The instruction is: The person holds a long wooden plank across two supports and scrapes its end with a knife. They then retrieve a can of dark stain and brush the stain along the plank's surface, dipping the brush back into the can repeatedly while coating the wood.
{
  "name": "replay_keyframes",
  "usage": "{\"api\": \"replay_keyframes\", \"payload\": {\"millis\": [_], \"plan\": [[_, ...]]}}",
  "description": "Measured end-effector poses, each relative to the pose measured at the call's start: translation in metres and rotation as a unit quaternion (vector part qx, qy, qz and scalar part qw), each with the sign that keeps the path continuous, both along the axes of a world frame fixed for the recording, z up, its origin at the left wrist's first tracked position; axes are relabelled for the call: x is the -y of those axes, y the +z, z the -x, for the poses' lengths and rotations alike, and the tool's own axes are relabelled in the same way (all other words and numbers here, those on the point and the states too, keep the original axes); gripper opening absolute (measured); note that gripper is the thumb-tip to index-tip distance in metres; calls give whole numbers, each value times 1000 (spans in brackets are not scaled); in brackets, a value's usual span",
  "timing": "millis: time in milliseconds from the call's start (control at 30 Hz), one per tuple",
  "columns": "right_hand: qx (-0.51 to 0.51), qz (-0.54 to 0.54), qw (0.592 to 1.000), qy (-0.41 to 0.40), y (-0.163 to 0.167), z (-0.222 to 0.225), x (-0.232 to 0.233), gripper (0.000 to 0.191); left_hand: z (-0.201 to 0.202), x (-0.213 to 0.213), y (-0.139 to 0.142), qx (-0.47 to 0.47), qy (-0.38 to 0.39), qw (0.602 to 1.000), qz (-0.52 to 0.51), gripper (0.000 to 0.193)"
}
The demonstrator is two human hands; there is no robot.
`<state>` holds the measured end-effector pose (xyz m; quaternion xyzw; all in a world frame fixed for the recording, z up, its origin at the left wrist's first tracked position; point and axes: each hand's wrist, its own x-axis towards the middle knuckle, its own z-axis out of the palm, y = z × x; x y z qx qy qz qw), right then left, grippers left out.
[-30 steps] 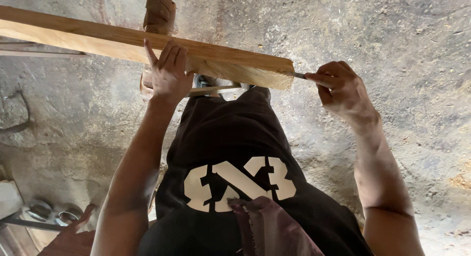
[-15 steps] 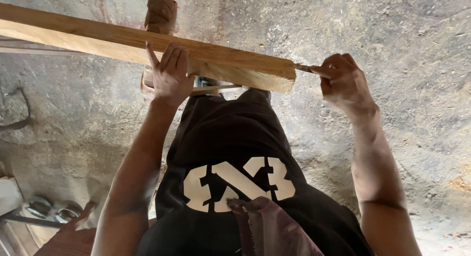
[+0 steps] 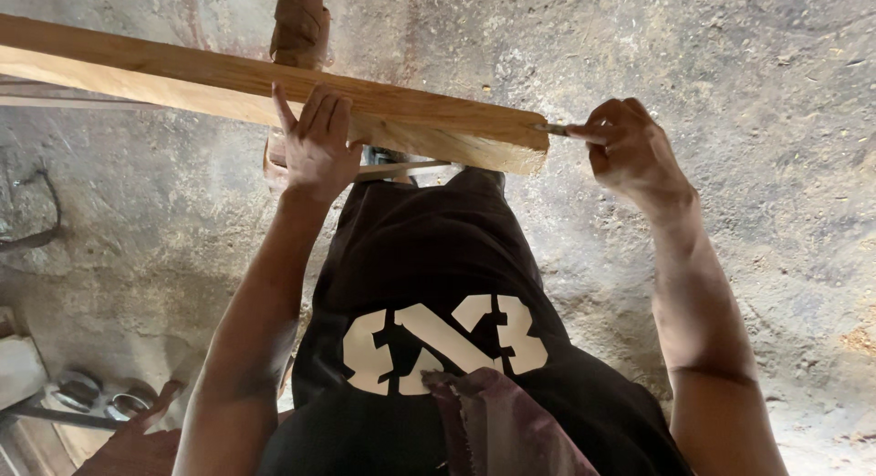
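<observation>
The left hand [image 3: 317, 143] presses flat, unclenched, on the wooden plank [image 3: 228, 88]; the right hand [image 3: 631, 152] pinches a small metal tool [image 3: 554, 128] at the plank's end.

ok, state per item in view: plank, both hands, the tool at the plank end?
wooden plank: lying level, propped off the ground.
left hand: flat on the plank, fingers spread.
right hand: closed on a small tool.
small tool: tip at the plank's end face; kind too small to tell.
</observation>
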<state>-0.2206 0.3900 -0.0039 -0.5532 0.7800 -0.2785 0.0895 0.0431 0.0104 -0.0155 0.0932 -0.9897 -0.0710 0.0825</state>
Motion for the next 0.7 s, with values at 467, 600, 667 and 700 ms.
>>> {"api": "replay_keyframes", "payload": {"millis": [467, 600, 667, 700], "plan": [[40, 109, 976, -187, -54, -7, -17, 21, 13, 5, 1, 9, -2, 1000, 7, 54], [127, 229, 925, -274, -63, -59, -22, 17, 27, 6, 9, 27, -5, 1000, -7, 48], [253, 230, 869, -358, -59, -91, -17, 24, 32, 8, 13, 44, -17, 999, -2, 48], [314, 228, 832, -396, -56, -105, -14, 28, 35, 8, 13, 43, -17, 999, -6, 47]]}}
